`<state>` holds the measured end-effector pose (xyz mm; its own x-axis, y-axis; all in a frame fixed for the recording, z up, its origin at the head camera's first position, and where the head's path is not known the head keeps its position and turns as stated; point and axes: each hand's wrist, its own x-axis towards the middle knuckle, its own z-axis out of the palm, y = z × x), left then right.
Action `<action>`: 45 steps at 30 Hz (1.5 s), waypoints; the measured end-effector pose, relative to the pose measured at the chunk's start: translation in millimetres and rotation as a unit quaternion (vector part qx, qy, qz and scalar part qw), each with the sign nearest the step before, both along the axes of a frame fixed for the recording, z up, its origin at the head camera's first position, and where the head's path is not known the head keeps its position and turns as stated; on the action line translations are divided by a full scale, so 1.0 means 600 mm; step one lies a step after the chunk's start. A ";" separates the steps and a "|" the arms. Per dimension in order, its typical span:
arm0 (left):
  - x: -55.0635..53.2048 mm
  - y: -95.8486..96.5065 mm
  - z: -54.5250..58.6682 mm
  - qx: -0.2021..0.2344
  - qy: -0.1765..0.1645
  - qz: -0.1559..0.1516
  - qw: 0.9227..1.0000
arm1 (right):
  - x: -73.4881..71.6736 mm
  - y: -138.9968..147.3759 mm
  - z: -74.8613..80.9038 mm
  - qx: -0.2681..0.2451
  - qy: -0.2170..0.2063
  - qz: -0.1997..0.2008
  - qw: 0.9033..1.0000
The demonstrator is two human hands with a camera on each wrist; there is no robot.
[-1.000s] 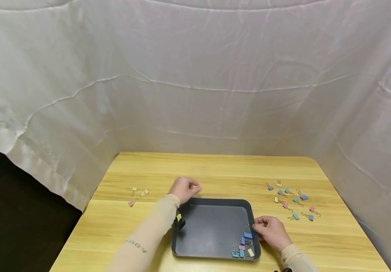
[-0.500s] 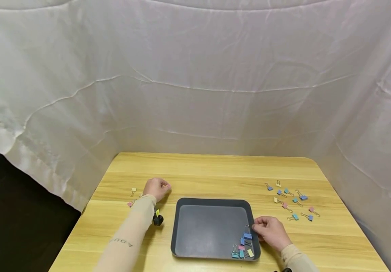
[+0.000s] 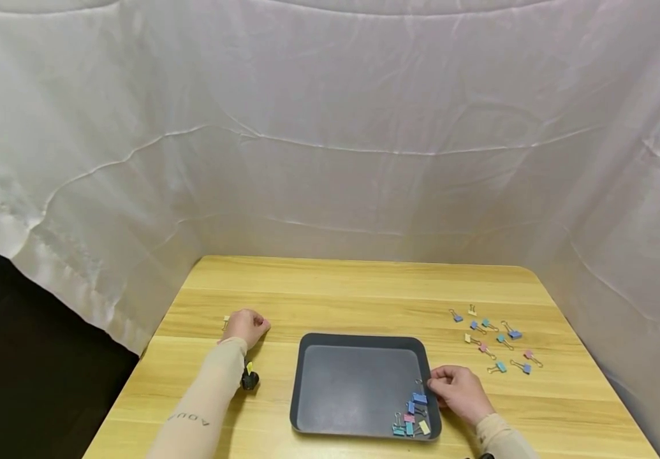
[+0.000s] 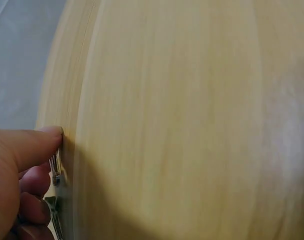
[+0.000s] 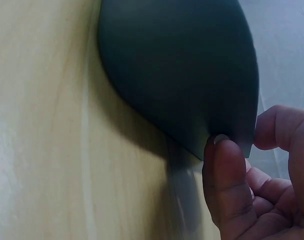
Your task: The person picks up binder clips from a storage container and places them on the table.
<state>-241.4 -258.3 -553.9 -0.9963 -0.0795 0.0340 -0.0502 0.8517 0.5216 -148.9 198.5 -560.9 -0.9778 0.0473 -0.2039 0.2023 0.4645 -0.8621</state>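
Note:
My left hand [image 3: 246, 327] is over the left part of the table, above small binder clips that it mostly covers. A pale yellow binder clip [image 3: 226, 319] shows beside it. In the left wrist view, wire clip handles [image 4: 55, 170] appear between the thumb tip and the curled fingers; whether they are pinched cannot be made out. My right hand [image 3: 459, 391] pinches the right rim of the dark grey tray [image 3: 358, 340], thumb and fingers on either side of its edge [image 5: 227, 100] in the right wrist view. Blue [image 3: 419, 399], teal, pink and yellow binder clips lie in the tray's near right corner.
Several binder clips [image 3: 500, 338] in blue, teal, pink and yellow lie scattered on the right of the wooden table [image 3: 364, 287]. Pale fabric [image 3: 364, 191] hangs behind the table and along its sides. A dark area [image 3: 31, 357] lies beyond the left edge.
My left hand has moved left, from the tray's far left corner to the clips on the left, now covering most of them. The right hand has stayed on the tray rim.

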 end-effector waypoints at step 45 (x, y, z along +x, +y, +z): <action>0.060 0.371 0.030 -0.030 0.048 -0.346 0.936 | -0.001 -0.001 -0.002 0.000 0.002 -0.009 1.000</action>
